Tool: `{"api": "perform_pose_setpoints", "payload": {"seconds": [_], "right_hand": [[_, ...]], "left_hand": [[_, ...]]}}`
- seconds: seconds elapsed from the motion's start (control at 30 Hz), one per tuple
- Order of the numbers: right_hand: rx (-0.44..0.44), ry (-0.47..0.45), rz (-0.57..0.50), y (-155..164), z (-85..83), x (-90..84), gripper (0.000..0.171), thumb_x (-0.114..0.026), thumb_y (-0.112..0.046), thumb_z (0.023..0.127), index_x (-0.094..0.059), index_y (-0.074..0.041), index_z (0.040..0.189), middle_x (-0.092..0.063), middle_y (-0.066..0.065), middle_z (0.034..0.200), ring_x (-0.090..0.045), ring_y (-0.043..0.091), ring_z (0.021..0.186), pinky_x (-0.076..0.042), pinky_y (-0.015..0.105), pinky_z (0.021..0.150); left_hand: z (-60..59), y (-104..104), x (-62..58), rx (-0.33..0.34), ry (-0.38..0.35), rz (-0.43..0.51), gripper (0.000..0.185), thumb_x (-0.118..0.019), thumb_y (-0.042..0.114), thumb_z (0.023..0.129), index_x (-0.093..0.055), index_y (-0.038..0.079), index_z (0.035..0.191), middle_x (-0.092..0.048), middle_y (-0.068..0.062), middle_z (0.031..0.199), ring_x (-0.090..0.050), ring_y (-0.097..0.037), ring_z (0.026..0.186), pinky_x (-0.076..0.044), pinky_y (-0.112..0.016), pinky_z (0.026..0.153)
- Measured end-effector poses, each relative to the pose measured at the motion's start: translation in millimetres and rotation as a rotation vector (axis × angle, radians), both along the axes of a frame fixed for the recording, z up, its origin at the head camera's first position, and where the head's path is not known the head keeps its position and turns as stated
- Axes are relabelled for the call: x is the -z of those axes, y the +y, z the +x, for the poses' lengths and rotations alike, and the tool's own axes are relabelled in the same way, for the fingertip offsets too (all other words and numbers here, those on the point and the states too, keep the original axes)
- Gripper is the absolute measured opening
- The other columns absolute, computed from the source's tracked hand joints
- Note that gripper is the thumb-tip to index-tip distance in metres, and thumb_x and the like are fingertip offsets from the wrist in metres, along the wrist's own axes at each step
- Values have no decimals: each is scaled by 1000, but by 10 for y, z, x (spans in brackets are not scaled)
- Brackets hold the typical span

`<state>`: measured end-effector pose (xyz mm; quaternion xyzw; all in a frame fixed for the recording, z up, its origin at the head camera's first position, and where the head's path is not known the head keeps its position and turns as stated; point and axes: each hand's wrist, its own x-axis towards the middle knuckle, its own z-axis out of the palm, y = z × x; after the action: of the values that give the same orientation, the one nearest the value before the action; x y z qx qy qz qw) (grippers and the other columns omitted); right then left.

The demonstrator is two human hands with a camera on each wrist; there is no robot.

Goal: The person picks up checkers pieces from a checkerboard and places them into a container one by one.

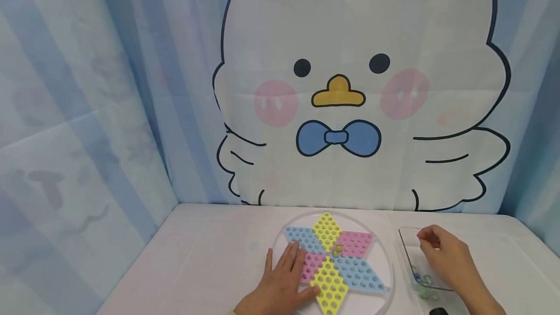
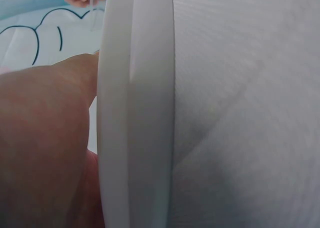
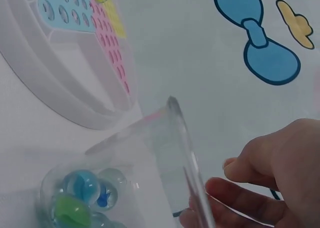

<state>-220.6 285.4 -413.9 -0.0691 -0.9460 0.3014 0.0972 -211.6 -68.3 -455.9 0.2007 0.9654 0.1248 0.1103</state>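
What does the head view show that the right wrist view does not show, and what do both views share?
Only the head view shows the left hand resting flat on the star-shaped board, the whole star, and the chick's face on the backdrop.

Only the right wrist view shows the marbles up close, blue, green and clear ones, and the right hand's fingers at the wall of the clear tray.

Both show the right hand, the tray, the marbles, part of the board with one yellow marble, and the blue bow.

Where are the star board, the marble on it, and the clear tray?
star board (image 1: 355, 244), head view, on the pink point at upper right.
marble (image 1: 337, 249), head view, its middle, near the board's centre.
clear tray (image 3: 186, 138), right wrist view, on its near wall.
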Motion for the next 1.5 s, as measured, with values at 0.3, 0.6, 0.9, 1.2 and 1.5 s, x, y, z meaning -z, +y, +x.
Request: {"api": "perform_pose_setpoints", "payload": {"seconds": [0.3, 0.6, 0.9, 1.2, 1.5], "right_hand": [[-5, 148, -15, -153, 50, -59, 17, -55, -6, 95, -62, 2, 108, -67, 20, 103, -63, 35, 98, -56, 53, 84], [-69, 263, -34, -288, 56, -78, 12, -59, -8, 95, -65, -3, 105, -69, 13, 102, -66, 24, 94, -57, 24, 73], [-115, 290, -74, -529, 4, -112, 12, -60, -6, 93, -66, -6, 104, -70, 9, 103, -64, 17, 91, -51, 14, 72], [-165, 233, -112, -735, -57, -108, 14, -60, -3, 93, -65, -5, 105, -69, 8, 104, -65, 24, 99, -55, 24, 77], [-214, 170, -154, -990, -129, -32, 14, -58, -4, 93, -65, -6, 105, -68, 8, 105, -65, 21, 100, -55, 37, 85]], "left_hand": [[7, -2, -3, 10, 11, 11, 96, -40, 78, 89, -23, 13, 158, -14, -8, 168, -14, -26, 155, -6, -67, 119], [6, -6, -9, 6, -8, 14, 96, -38, 79, 88, -23, 14, 159, -13, -6, 168, -13, -25, 155, -5, -66, 119], [0, -6, -18, -2, -32, 22, 96, -38, 79, 88, -23, 15, 159, -12, -5, 168, -12, -24, 156, -4, -65, 119], [-5, 9, -20, -1, -27, 5, 97, -37, 80, 88, -22, 16, 159, -11, -4, 168, -11, -24, 156, -4, -65, 120], [-3, 13, -35, -5, -33, 4, 97, -38, 79, 88, -22, 16, 159, -11, -5, 168, -12, -24, 156, -4, -65, 120]]}}
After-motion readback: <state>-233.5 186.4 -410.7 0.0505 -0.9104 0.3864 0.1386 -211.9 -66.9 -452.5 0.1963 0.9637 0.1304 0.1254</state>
